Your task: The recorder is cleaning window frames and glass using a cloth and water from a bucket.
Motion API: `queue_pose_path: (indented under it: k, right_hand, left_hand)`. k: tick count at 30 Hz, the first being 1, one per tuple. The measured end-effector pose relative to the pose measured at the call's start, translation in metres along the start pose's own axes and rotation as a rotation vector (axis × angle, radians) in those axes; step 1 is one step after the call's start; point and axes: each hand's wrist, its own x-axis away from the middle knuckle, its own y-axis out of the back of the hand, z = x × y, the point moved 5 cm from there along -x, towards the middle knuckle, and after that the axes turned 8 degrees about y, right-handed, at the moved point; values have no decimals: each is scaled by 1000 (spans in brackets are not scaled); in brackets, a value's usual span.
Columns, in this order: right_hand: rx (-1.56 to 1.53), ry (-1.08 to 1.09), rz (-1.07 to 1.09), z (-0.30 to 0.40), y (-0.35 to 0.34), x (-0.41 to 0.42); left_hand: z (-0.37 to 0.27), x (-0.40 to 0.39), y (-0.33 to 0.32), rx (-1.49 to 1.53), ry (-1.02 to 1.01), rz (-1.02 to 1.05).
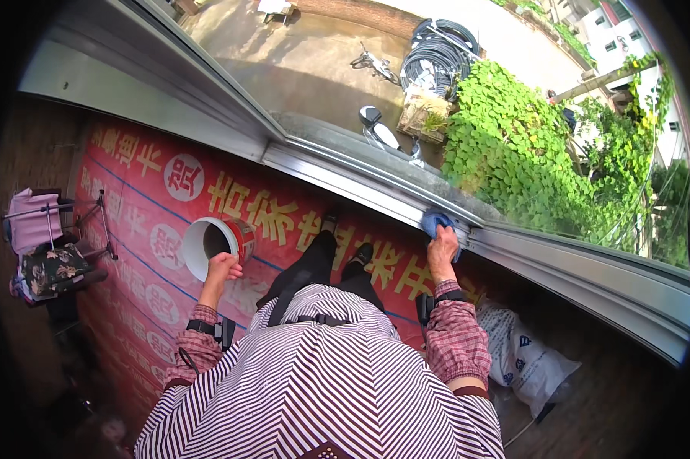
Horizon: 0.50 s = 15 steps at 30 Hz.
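My right hand presses a crumpled blue cloth onto the metal window frame, at the near edge of the window opening. On the left, my left hand has its fingers curled at the rim of a white and red plastic bucket. The bucket is tilted with its mouth to the left, and its inside looks dark; whether it holds water I cannot tell.
Red sheeting with printed characters covers the floor. A folding rack with clothes stands at the left. A white plastic bag lies at the right. Outside are coiled black pipes, a scooter and leafy vines.
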Motion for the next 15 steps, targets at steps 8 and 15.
queue_pose_path:
  k: [8,15]
  right_hand:
    - [-591,377,92,167,-4,-52]
    - [-744,112,92,95,76,3]
  left_hand:
    - [-47,-10,-30,-139,-58,112]
    - [-47,-21,-21,-148,-149,131]
